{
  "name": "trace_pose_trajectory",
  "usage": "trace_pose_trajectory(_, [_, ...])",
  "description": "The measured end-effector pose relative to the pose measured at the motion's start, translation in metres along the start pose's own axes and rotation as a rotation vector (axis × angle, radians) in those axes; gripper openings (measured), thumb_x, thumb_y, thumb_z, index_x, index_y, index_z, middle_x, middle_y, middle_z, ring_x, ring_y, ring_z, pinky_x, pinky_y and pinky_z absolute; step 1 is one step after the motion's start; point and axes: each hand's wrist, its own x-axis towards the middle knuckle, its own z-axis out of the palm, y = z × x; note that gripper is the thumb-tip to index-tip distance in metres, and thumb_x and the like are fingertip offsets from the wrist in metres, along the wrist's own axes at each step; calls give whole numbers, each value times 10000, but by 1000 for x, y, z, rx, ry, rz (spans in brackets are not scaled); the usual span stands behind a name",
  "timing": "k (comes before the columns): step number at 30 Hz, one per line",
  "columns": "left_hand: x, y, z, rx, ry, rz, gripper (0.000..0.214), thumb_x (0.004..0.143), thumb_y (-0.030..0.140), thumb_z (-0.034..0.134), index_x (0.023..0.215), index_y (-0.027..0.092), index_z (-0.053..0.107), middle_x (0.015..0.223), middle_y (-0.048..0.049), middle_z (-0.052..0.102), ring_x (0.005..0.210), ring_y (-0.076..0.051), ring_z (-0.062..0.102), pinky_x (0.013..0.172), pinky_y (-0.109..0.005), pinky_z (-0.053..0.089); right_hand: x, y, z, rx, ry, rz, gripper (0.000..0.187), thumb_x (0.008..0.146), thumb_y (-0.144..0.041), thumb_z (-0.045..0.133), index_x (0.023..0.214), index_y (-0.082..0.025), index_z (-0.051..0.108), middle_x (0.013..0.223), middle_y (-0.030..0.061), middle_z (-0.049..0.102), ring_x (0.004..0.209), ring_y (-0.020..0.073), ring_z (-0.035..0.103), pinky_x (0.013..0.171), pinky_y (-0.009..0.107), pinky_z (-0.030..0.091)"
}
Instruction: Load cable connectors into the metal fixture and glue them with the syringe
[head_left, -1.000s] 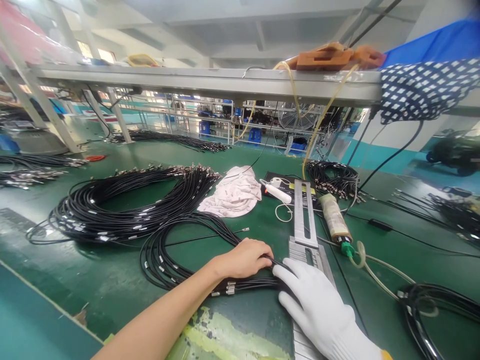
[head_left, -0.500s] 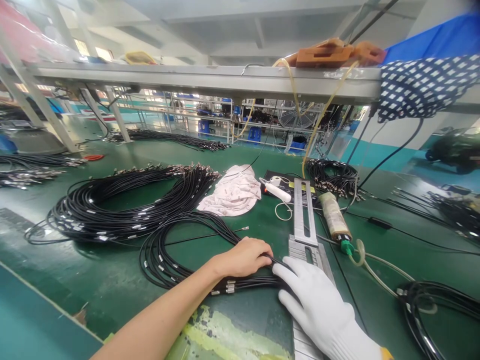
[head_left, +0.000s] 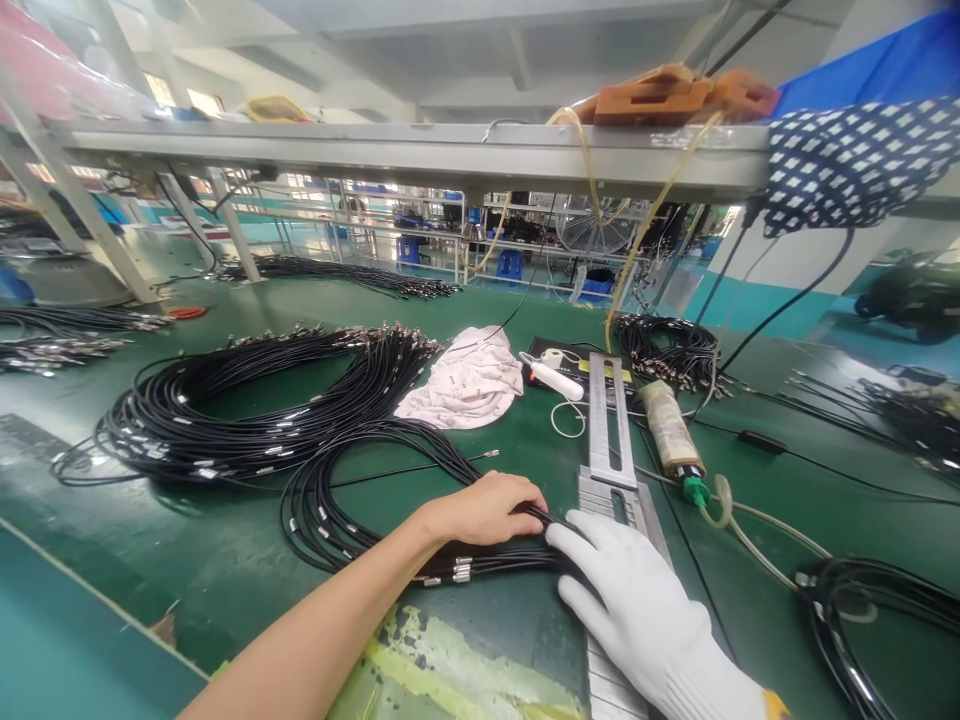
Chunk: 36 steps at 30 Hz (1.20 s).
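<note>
green bench (head_left: 247, 570) w/ black cable coil (head_left: 322, 495) on it, pinched by bare l hand (head_left: 491, 508), partly covered by gloved r hand (head_left: 637, 590) (r grip can't be told). slotted metal bar (head_left: 598, 420) seen ahead, bigger coil (head_left: 225, 440) @ left.

Loosely looped black cable bundle (head_left: 517, 562); low on green tabletop (head_left: 247, 570)

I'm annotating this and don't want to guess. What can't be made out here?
All in the head view:
Smaller black cable bundle: its right-hand stretch disappears under the gloved right hand, which also hides its palm.
Slotted metal piece: partly covered by that glove; any fine markings are too small to read.
Black coil: cut off by the right and bottom edges.
Dark object, right background: too blurred to identify.
</note>
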Motion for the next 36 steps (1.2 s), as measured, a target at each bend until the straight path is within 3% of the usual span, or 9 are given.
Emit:
trace_pose_trajectory(5, [5,-4,6,35,72,-23,206,916,144,655,1118,151,693,1145,-77,712,1095,-227,646,983,-309,449,-14,13,6,14,-55,68,524,899,-287,590,1418,-225,544,1359,110,604,1123,320,634,888,508,585])
trace_pose_trajectory(9, [8,0,10,72,152,-57,229,965,173,601,1181,139,669,1196,-105,692,1141,-257,631,1051,-368,411,-16,34,-10,-2,-7,173,568,978,-419,541,1502,-235,419,1461,105,525,1282,310,544,999,508,526])
trace_pose_trajectory(15, [7,6,9,103,142,-55,215,957,134,590,1152,110,678,1159,-127,705,1121,-288,642,1020,-395,427,7,28,-39,-111,170,-30,390,899,-326,557,1257,-180,615,1271,194,639,1079,355,665,805,486,595])
trace_pose_trajectory(17, [6,5,9,104,139,-45,212,951,130,598,1146,115,680,1153,-121,706,1112,-284,643,1006,-389,434,10,20,-36,-146,90,-65,416,808,-309,648,1201,-177,690,1267,231,634,1076,414,660,804,540,589])
trace_pose_trajectory(19, [6,2,11,100,141,-32,209,946,126,604,1139,122,682,1144,-113,708,1104,-280,642,999,-389,437,12,13,-31,-117,-112,12,466,763,-304,711,1216,-198,727,1328,243,600,1155,451,618,881,588,556])
trace_pose_trajectory(22, [6,-5,15,89,150,-12,225,921,96,621,1131,138,689,1133,-97,708,1101,-267,637,1010,-385,436,17,5,-27,18,-496,266,484,831,-329,700,1312,-277,694,1466,180,511,1323,413,503,1051,566,458])
trace_pose_trajectory(25, [9,-12,18,70,178,8,256,899,106,658,1147,157,692,1124,-79,696,1105,-245,624,1043,-373,429,26,0,-22,64,-619,356,395,897,-314,633,1287,-301,693,1483,124,497,1356,380,456,1103,528,397])
trace_pose_trajectory(30, [14,-14,17,49,323,-9,318,905,256,705,1210,170,670,1159,-76,649,1120,-230,595,1019,-342,464,25,3,6,-61,-552,271,194,845,-176,580,976,-228,714,1106,115,640,1078,363,580,906,499,473])
trace_pose_trajectory(36, [7,7,-5,83,579,-108,162,925,156,617,1054,121,708,1092,-113,680,1089,-256,619,1020,-393,474,3,24,33,-70,-310,62,171,769,-122,550,840,-248,641,923,40,644,878,252,660,749,338,532])
